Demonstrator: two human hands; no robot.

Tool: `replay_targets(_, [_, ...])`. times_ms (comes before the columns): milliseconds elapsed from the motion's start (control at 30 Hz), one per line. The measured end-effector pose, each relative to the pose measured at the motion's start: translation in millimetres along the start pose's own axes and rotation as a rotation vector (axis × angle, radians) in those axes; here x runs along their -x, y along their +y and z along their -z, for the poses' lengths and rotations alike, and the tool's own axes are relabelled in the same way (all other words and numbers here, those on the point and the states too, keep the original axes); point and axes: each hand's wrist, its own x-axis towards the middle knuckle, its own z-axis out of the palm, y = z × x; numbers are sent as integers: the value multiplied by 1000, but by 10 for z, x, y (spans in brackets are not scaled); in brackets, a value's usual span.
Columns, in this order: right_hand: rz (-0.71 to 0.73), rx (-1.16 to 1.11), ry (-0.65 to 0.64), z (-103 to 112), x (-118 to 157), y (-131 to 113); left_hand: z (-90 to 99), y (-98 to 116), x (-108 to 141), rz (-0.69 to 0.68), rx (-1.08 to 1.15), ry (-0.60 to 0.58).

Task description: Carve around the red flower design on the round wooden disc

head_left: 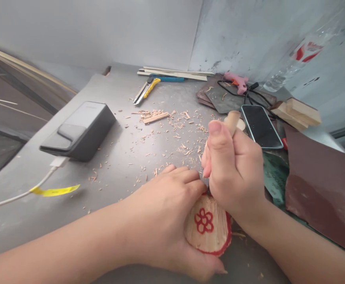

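Note:
A pale round wooden piece (pixel 220 230) with a red rim and a red flower drawn on it lies at the lower middle. Around its left side wraps my left hand (pixel 172 221), thumb along the near edge and fingers over the far edge. My right hand (pixel 234 169) is closed in a fist round a wooden handle (pixel 232 120), whose top sticks out above the thumb. The fist sits at the far right edge of the piece, and the handle's lower end is hidden.
Wood shavings (pixel 156 117) are scattered over the grey table (pixel 116 221). A black device (pixel 80 132) with a white cable stands left. Yellow cutter (pixel 151 87) and thin sticks lie behind. Phone (pixel 261 127), pink glue gun (pixel 237 82), wood blocks (pixel 301 112), bottle (pixel 293 63) and brown sheet (pixel 323 189) are right.

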Motion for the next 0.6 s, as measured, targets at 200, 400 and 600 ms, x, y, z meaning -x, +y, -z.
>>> replay_targets(200, [-267,-12,-124,-56,-74,110,-6,1,6,2,-15,10])
replay_targets(400, [-420,-264,-152,-47,-101,146,-39,-23,20,-14,-40,48])
replay_targets(600, [-303,-313,-28,12,-86,25,-46,-19,19,14,-33,53])
